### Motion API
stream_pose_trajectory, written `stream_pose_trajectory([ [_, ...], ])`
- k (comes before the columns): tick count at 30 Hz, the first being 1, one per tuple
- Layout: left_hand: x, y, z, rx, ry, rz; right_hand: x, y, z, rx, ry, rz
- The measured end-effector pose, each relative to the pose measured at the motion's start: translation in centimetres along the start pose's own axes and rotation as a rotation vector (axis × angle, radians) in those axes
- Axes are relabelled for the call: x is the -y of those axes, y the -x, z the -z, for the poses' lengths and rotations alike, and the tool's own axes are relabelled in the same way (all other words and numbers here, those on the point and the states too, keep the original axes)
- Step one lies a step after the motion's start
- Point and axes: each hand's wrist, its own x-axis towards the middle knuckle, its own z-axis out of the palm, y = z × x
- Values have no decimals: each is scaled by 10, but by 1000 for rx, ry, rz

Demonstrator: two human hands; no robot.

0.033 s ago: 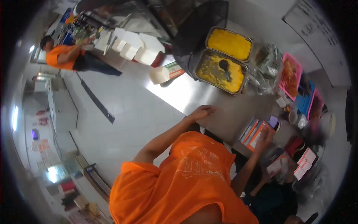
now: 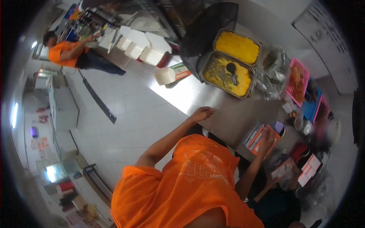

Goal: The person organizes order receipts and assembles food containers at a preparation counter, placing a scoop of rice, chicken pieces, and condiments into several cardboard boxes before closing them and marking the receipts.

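Observation:
My left hand (image 2: 201, 114) hovers at the near edge of the steel counter (image 2: 232, 114), fingers loosely bent and nothing visible in them. Farther right, my right hand (image 2: 267, 139) is above a stack of flat orange-and-grey packets (image 2: 253, 140). Its fingers are drawn together; whether something thin is between them is too blurred to tell. Beyond my hands stand two metal trays of yellow food, one full-looking tray (image 2: 237, 46) and a nearer, partly emptied tray (image 2: 213, 74). A black serving spoon (image 2: 231, 69) lies in the nearer one.
Open cartons (image 2: 153, 55) and a single carton (image 2: 166, 76) line the counter's left. Clear plastic bags (image 2: 272, 70), a pink basket (image 2: 297, 81) and a blue basket (image 2: 311, 104) stand right. A co-worker (image 2: 66, 53) is far left; another person's dark clothing (image 2: 279, 207) is lower right.
The view has shifted slightly. My left hand has drawn back a little with its fingers more bent. My right hand has moved slightly over the packets, its fingers now drawn up together.

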Motion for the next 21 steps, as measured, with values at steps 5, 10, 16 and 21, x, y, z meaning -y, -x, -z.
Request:
stream_pose_trajectory([
  [5,71,52,105,-406,192,104,50,-20,-116,518,172,142],
  [10,154,85,171,-519,324,229,65,5,-259,895,-38,-20],
  [16,270,126,251,-713,299,170,110,47,-420,978,18,-644],
  [21,344,176,308,-916,231,356,97,38,-477,888,28,-597],
])
